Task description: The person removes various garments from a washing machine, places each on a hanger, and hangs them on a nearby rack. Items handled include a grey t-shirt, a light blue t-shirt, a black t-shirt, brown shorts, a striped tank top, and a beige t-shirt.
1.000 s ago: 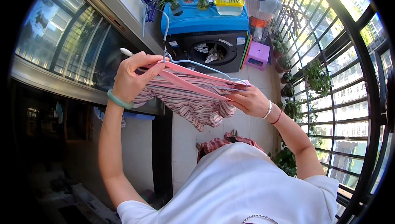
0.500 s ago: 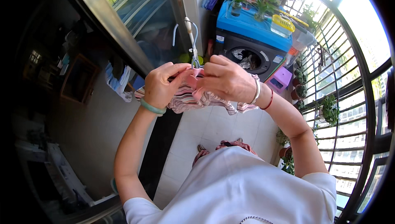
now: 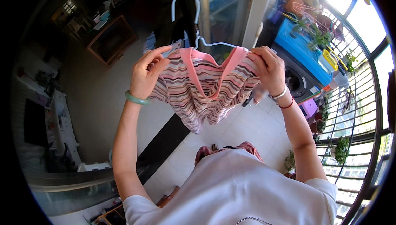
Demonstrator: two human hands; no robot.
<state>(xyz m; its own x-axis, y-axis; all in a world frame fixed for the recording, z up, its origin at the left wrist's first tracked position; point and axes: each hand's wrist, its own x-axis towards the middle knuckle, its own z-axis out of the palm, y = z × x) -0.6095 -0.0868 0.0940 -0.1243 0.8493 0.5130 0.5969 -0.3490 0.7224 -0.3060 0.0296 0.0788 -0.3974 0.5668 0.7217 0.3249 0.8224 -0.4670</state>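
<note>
A striped V-neck shirt [image 3: 181, 88] with a pink collar hangs spread between my hands. Inside its neck sits a pale blue hanger [image 3: 217, 43], its hook rising above the cloth. My left hand [image 3: 145, 69] is closed at the shirt's left shoulder, thumb and fingers pinching there. At the right shoulder my right hand [image 3: 269, 67] grips the fabric by the end of the hanger. The hanger's arms are partly hidden under the cloth.
A washing machine [image 3: 293, 78] under a blue cover [image 3: 284, 39] stands at the far right, with plants and a yellow basket [image 3: 328, 61] on top. Window bars [image 3: 346, 113] run along the right. A wooden-framed table [image 3: 110, 39] is at the far left.
My hands have moved apart, and the bunched shirt is now spread open with its collar showing. My view has turned left, so the washing machine sits farther right.
</note>
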